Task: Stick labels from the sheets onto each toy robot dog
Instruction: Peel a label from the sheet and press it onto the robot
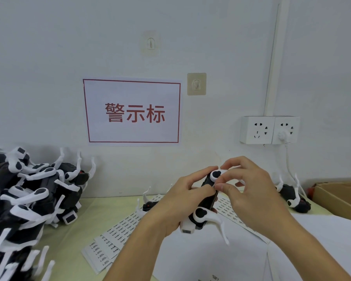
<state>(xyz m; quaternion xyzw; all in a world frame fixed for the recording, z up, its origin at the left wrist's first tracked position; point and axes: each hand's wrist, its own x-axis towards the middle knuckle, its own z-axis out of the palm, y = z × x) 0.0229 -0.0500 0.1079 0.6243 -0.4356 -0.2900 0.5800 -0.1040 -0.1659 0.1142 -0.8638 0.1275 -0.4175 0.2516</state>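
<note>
I hold a black-and-white toy robot dog [203, 216] up above the table, its white legs sticking out. My left hand [174, 207] grips its body from the left side. My right hand [249, 191] is over the dog's upper end, thumb and fingers curled and pinching at its dark side; any label between the fingertips is too small to see. Label sheets [118, 234] with rows of small printed stickers lie on the table below my hands, and another strip of labels [231, 211] shows to the right of the dog.
A big pile of toy robot dogs [22, 195] fills the left of the table. One dog [292, 197] lies at the right near a cardboard box [338, 197], another dog [148, 203] behind my left hand. White paper [211, 256] covers the near table. Wall sockets [270, 129] hang above.
</note>
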